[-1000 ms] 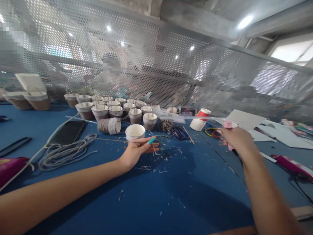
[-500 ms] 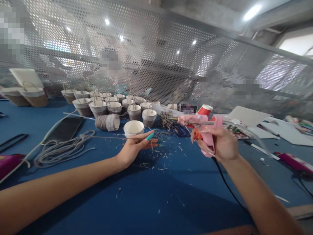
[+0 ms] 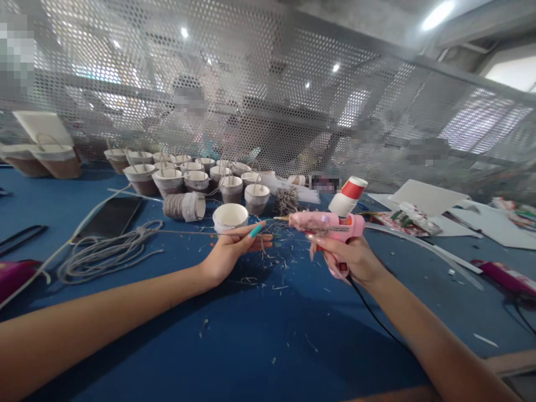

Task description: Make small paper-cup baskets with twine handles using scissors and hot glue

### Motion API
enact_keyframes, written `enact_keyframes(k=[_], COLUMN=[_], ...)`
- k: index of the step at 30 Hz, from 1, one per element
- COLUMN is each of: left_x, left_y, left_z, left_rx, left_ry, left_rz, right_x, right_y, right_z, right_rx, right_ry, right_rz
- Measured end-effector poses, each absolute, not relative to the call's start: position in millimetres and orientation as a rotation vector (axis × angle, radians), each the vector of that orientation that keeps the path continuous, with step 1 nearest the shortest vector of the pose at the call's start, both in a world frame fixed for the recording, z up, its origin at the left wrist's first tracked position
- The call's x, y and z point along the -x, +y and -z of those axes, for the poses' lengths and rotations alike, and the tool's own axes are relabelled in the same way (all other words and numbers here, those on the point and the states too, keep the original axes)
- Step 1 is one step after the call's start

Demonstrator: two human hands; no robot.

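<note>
Head cam: L hand [image 3: 230, 254] has the thin cord [image 3: 192, 233] pinched btwn thumb + fingers, right by the near side of the white cup [image 3: 231, 215] (can't tell if they touch), and R hand [image 3: 360, 259] is wrapped round the pink glue gun [image 3: 320, 221], tip aimed left w/ a small gap to that thumb. Cup rows [image 3: 196, 180] + perforated screen [image 3: 268, 111] hem in the far edge, while the blue tabletop [image 3: 288, 346] nearer the body gives both arms room tbh.
</note>
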State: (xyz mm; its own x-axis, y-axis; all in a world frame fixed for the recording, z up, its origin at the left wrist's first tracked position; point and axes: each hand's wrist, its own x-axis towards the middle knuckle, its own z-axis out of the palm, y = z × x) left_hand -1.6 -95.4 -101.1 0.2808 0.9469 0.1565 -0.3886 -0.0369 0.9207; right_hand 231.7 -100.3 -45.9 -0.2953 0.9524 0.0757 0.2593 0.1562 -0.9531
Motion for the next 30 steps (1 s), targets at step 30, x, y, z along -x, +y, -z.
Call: enact_keyframes(k=[30], left_x=[-4], left_y=[-97], left_z=[84], left_rx=[-0.915], left_ry=[0.882], left_rz=[-1.236], right_x=[-211], right_y=[-108], right_z=[67], right_rx=[1.152], right_ry=[-1.824], right_rz=[-0.544])
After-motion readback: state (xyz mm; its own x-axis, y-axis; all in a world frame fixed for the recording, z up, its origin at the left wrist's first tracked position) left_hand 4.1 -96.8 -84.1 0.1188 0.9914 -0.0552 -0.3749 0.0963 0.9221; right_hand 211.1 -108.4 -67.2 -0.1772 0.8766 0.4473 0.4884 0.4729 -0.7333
